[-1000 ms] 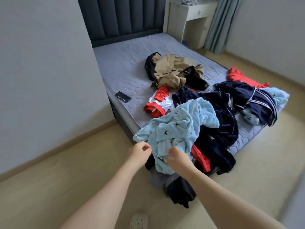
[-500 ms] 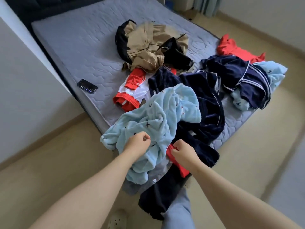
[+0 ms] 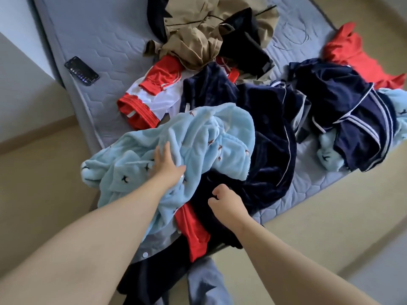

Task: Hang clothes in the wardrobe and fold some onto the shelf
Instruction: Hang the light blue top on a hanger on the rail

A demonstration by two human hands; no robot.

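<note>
My left hand (image 3: 167, 166) has unclenched, now flat on the blue fleece (image 3: 211, 133); my right hand (image 3: 226, 200) curls, grasp unclear, so I'm still choosing.

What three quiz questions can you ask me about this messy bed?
1. True or false: the phone lies on the floor.
2. Pick one. The left hand rests flat on: A. a pillow, B. the blue fleece, C. the phone.
3. Fill the gap: the jacket at the far end of the pile is ____ in colour.

Key: 1. False, it lies on the mattress. 2. B. 3. Tan.
</note>
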